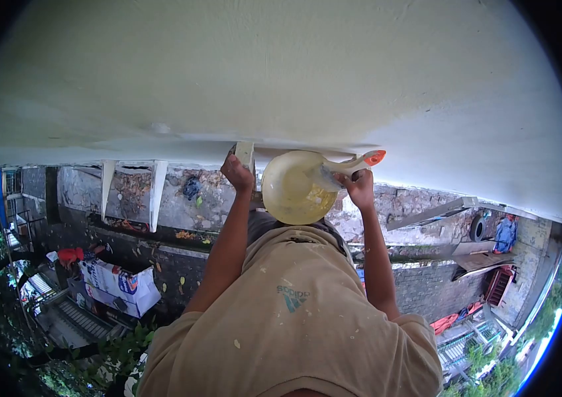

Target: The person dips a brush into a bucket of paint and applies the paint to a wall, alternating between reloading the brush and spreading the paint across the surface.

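Observation:
My left hand [237,175] is closed around the side of a pale, narrow bracket [246,155] that juts out from the wall. In front of my waist is a cream plastic dipper [285,210], a little pale, wet-looking matter in its bowl. Its handle points right and ends in an orange tip [374,157]. Just beneath that handle, my right hand [359,190] is closed on what looks like a putty knife [326,177], the grey blade lying over the bowl's rim. My fingers partly hide its grip.
A smooth pale wall [281,73] fills the top. White brackets [158,195] stick out at left, a longer pale beam [433,213] at right. Far below lie a stained walkway, a white printed box [119,284], a person in red [70,255] and a tyre [477,228].

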Motion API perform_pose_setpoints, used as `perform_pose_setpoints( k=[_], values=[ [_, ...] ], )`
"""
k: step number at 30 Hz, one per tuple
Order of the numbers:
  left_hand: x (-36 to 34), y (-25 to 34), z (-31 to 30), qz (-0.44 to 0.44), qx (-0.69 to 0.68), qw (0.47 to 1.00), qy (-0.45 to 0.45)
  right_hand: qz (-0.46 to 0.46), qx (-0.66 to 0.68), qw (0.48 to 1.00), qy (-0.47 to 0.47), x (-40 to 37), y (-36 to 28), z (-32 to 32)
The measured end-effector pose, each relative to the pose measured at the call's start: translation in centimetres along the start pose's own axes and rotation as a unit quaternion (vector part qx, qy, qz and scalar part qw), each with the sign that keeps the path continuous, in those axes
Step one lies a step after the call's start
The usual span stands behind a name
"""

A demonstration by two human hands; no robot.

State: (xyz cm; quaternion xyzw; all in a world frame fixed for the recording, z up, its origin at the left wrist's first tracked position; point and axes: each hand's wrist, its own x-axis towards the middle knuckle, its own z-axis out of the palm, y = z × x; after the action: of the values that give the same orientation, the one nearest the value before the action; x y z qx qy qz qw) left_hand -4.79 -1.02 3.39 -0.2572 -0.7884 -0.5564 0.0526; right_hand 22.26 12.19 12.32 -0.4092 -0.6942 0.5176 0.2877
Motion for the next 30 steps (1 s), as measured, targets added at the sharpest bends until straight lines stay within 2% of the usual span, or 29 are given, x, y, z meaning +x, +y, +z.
perform_pose_setpoints(
  k=[1, 8, 11, 14, 20, 23, 26, 30],
  values=[
    [0.0, 0.0, -0.1, -0.004, -0.005, 1.0, -0.007, 0.019, -0.035, 0.999, -0.013, 0.0, 0.1, -0.3],
    [0.8, 1.4, 0.0, 0.02, -0.122, 0.992, -0.024, 0.029, -0.005, 0.999, -0.02, 0.0, -1.1, -0.3],
    [0.3, 0.5, -0.1, 0.0, -0.065, 0.997, -0.033, 0.021, -0.026, 0.999, -0.011, -0.1, -1.2, -0.4],
    [0.4, 0.9, -0.1, -0.005, -0.101, 0.994, -0.047, 0.033, -0.062, 0.997, -0.036, -0.1, -1.5, -0.7],
    [1.1, 2.8, -0.3, 0.005, -0.156, 0.986, -0.055, 0.023, 0.044, 0.999, -0.022, 0.0, -0.7, -0.2],
    [1.0, 1.6, -0.4, 0.015, -0.123, 0.99, -0.065, 0.038, 0.078, 0.996, -0.016, -0.1, -1.5, -0.1],
    [0.8, 1.6, -0.3, 0.015, -0.107, 0.993, -0.054, 0.019, 0.037, 0.999, -0.02, -0.1, -0.6, -0.3],
    [1.1, 2.2, -0.5, 0.012, -0.112, 0.991, -0.07, 0.044, 0.075, 0.996, -0.015, -0.1, -1.8, -0.2]
  ],
)
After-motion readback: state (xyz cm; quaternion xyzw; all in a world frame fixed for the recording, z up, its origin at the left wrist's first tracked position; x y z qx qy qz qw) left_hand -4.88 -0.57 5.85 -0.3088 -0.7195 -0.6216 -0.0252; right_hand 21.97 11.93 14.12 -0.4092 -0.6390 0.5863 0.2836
